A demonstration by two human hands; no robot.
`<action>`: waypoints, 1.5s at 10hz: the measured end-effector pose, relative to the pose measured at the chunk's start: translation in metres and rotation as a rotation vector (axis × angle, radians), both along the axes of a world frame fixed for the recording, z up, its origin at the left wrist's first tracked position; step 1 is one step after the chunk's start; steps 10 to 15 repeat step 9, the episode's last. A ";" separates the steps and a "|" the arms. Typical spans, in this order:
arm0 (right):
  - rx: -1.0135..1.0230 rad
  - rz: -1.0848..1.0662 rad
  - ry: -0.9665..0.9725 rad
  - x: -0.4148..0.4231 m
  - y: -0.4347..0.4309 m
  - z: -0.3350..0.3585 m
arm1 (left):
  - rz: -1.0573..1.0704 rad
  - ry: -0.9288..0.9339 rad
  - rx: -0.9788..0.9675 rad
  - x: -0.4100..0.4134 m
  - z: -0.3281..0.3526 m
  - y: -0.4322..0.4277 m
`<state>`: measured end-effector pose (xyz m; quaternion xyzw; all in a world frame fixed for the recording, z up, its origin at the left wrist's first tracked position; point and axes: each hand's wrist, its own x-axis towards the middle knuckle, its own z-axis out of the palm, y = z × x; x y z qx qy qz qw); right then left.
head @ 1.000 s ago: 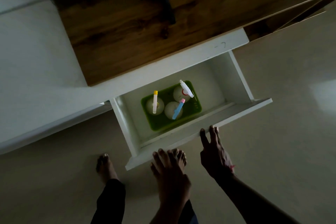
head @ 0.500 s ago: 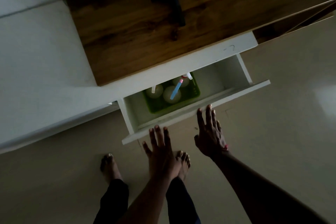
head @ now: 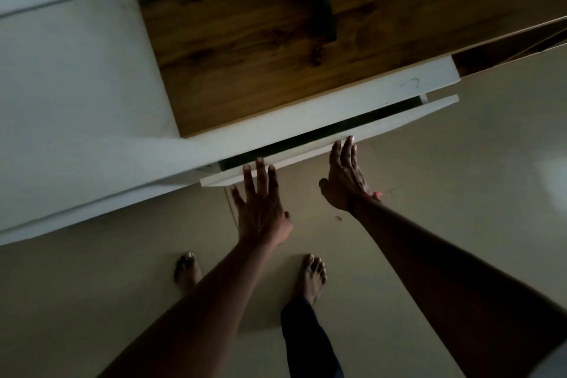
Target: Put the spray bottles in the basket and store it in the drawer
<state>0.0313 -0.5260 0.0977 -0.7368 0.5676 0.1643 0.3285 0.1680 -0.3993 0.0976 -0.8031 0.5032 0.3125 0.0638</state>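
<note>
The white drawer [head: 399,123] of the low cabinet stands almost shut; only a thin dark slit shows above its front panel. The green basket and the spray bottles are hidden inside. My left hand [head: 260,205] is flat, fingers spread, its fingertips against the left part of the drawer front. My right hand [head: 346,175] is also flat with fingertips touching the drawer front further right. Neither hand holds anything.
The cabinet has a brown wooden top [head: 260,49] with a dark stand [head: 325,9] on it. A white surface [head: 76,86] runs along the left. Two bare feet [head: 311,276] stand on the pale floor [head: 475,178] below the hands.
The drawer has slid in from wide open to nearly shut, hiding the basket and bottles. Both hands moved forward with the drawer front.
</note>
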 end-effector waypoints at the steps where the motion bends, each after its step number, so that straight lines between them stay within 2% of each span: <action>1: 0.136 -0.040 -0.029 0.022 0.011 -0.005 | -0.046 0.017 0.037 0.001 -0.001 -0.002; 2: 0.153 0.042 -0.061 0.041 0.014 -0.009 | -0.100 0.035 0.086 0.009 -0.006 -0.003; 4: 0.202 -0.023 -0.069 0.060 -0.002 -0.007 | -0.126 0.016 0.127 0.035 -0.014 -0.009; 7: 0.209 0.006 -0.052 0.055 -0.007 0.004 | -0.172 0.039 0.114 0.050 -0.008 -0.002; 9: 0.186 0.096 -0.181 0.069 0.001 0.038 | -0.319 0.171 0.024 0.087 0.029 -0.001; 15: 0.186 0.096 -0.181 0.069 0.001 0.038 | -0.319 0.171 0.024 0.087 0.029 -0.001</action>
